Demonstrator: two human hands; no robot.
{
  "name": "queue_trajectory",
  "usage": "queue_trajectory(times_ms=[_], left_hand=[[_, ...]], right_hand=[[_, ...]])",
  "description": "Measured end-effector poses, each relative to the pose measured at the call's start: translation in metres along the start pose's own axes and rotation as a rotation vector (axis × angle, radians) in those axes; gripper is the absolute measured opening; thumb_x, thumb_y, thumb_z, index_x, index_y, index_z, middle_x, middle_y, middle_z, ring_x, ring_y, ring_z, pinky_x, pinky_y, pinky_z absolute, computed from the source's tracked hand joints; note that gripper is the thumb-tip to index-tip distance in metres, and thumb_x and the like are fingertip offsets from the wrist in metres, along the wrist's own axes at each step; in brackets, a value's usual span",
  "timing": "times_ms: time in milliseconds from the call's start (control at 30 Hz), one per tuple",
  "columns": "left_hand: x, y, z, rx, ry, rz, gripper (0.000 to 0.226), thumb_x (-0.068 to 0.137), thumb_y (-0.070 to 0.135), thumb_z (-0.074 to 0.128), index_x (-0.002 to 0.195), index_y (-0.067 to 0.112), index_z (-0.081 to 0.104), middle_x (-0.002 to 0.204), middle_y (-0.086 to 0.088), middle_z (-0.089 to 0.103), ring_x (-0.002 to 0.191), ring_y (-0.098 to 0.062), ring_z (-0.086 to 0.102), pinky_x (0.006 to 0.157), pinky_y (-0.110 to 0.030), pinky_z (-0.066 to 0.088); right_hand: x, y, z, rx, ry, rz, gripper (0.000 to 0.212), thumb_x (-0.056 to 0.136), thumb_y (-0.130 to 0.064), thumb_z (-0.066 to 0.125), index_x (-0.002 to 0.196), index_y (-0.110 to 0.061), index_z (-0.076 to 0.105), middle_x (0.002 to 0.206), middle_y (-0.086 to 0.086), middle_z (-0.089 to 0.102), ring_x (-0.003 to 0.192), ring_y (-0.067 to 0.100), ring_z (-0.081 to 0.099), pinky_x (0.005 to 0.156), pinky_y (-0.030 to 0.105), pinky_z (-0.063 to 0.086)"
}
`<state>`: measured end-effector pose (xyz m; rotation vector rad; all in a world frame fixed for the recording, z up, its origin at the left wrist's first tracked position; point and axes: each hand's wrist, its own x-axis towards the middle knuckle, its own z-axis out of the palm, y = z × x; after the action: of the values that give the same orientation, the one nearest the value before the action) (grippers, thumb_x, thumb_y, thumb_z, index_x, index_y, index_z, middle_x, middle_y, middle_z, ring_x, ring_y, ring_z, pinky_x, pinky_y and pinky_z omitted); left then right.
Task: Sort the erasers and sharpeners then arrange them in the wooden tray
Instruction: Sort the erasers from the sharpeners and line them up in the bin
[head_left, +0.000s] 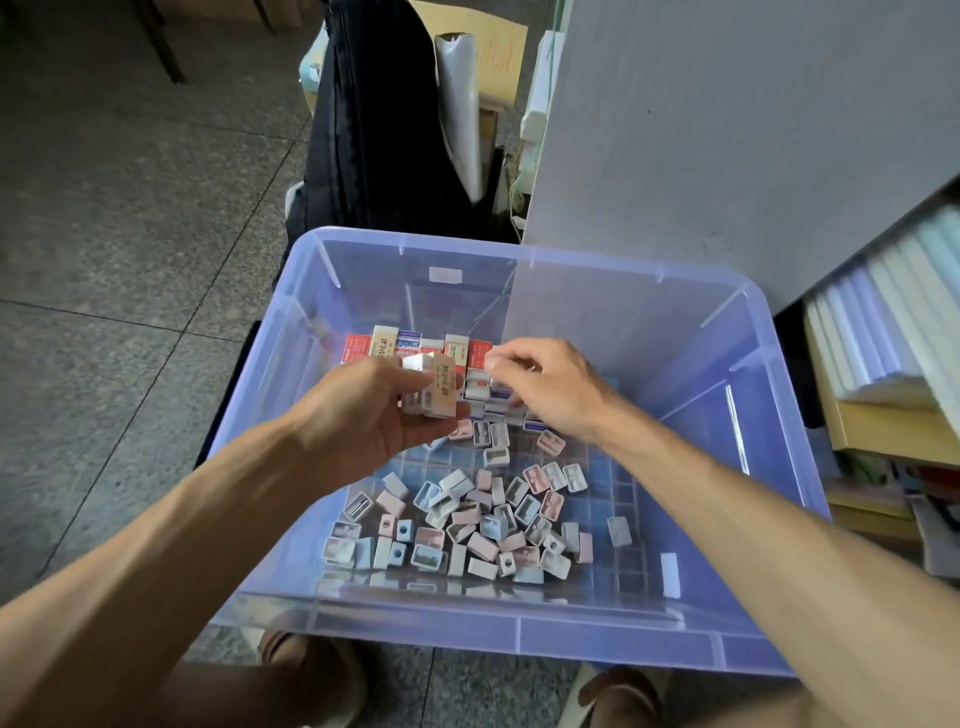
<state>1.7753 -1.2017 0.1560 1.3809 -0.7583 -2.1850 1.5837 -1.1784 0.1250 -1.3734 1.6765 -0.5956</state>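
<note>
Fingers (415, 384) of left hand (363, 415) curl round a stack of erasers (434, 389), frame centre. Right hand (545, 395) pinches one eraser (492, 362) above the eraser rows (415, 345). Sharpeners (467, 519) litter the blue plastic bin (727, 374), lower centre. Grey tiled floor (114, 234) left; shelved books (893, 312) right.

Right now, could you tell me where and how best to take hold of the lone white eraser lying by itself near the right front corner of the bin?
Pinch the white eraser across its two long sides, coming straight down from above. It lies flat on the floor of the bin, clear of the pile of sharpeners, so both long edges look free. The near wall is close, so a top approach seems easiest.
</note>
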Motion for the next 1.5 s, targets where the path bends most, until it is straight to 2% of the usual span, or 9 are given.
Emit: queue_trajectory(times_ms=[167,267,367,533,667,800,933,1233,1500], left_hand=[[0.002,0.002,0.011,0.151,-0.056,0.103,0.022,0.095,-0.004,0.050,0.114,-0.005,0.060,0.110,-0.021,0.070,0.102,-0.029,0.070,0.087,-0.034,0.058],[0.007,0.001,0.015,0.242,0.059,0.162,0.014,0.097,0.004,0.053,0.104,-0.002,0.064,0.106,-0.018,0.072,0.093,-0.023,0.072,0.080,-0.027,0.060],[0.013,0.002,0.013,0.298,0.207,0.143,0.020,0.100,0.015,0.052,0.101,0.000,0.065,0.099,-0.015,0.067,0.086,-0.022,0.068,0.079,-0.033,0.059],[0.020,0.008,-0.005,0.400,0.378,0.109,0.018,0.098,0.020,0.055,0.099,0.008,0.069,0.096,-0.013,0.063,0.085,-0.021,0.061,0.067,-0.029,0.050],[0.024,0.007,-0.018,0.499,0.434,0.163,0.014,0.096,0.015,0.060,0.105,0.007,0.066,0.107,-0.019,0.069,0.088,-0.021,0.064,0.064,-0.026,0.049],[0.022,0.006,-0.020,0.489,0.435,0.229,0.002,0.093,0.010,0.064,0.093,0.011,0.062,0.098,-0.016,0.070,0.078,-0.017,0.066,0.065,-0.024,0.053],[0.022,0.006,-0.020,0.489,0.430,0.266,0.005,0.092,0.010,0.065,0.090,0.011,0.061,0.094,-0.014,0.070,0.076,-0.015,0.067,0.067,-0.022,0.056],[0.023,0.006,-0.021,0.467,0.424,0.287,0.013,0.086,0.011,0.073,0.093,0.006,0.063,0.090,-0.014,0.073,0.077,-0.017,0.071,0.071,-0.025,0.059],[0.021,0.007,-0.011,0.461,0.345,0.259,0.009,0.093,0.012,0.064,0.093,0.003,0.065,0.084,-0.010,0.074,0.078,-0.016,0.071,0.076,-0.027,0.059]], right_hand=[[-0.014,-0.015,0.007,0.151,-0.009,-0.073,0.012,0.092,-0.024,0.072,0.103,-0.027,0.075,0.082,-0.016,0.070,0.067,-0.012,0.059,0.063,0.007,0.046],[-0.010,-0.016,0.008,0.242,0.078,0.015,0.006,0.091,-0.023,0.073,0.094,-0.027,0.075,0.085,-0.009,0.074,0.073,0.000,0.063,0.074,0.023,0.055],[-0.003,-0.012,-0.008,0.304,0.153,0.139,0.012,0.097,-0.020,0.064,0.102,-0.014,0.073,0.082,0.001,0.071,0.065,0.007,0.063,0.061,0.023,0.055],[0.012,0.020,-0.032,-0.046,0.150,0.284,0.025,0.100,-0.020,0.060,0.083,-0.004,0.068,0.081,0.012,0.071,0.073,0.022,0.071,0.083,0.043,0.061],[0.026,0.040,-0.022,-0.069,0.128,0.363,0.022,0.097,-0.019,0.063,0.081,-0.006,0.070,0.079,0.011,0.071,0.080,0.027,0.074,0.084,0.041,0.061],[0.038,0.043,-0.013,0.061,0.218,0.399,0.017,0.089,-0.018,0.075,0.101,-0.005,0.072,0.079,0.010,0.073,0.066,0.015,0.071,0.072,0.030,0.062],[0.041,0.044,-0.005,0.103,0.298,0.406,0.018,0.082,-0.020,0.083,0.093,-0.009,0.074,0.070,0.005,0.073,0.056,0.009,0.071,0.063,0.023,0.060],[0.036,0.042,0.001,-0.118,0.283,0.309,0.026,0.078,-0.013,0.084,0.074,-0.021,0.060,0.075,0.005,0.074,0.062,0.014,0.073,0.073,0.038,0.063],[0.037,0.036,-0.008,-0.235,0.337,0.249,0.013,0.083,-0.020,0.077,0.076,-0.023,0.067,0.085,-0.005,0.070,0.083,0.015,0.066,0.070,0.025,0.052]])
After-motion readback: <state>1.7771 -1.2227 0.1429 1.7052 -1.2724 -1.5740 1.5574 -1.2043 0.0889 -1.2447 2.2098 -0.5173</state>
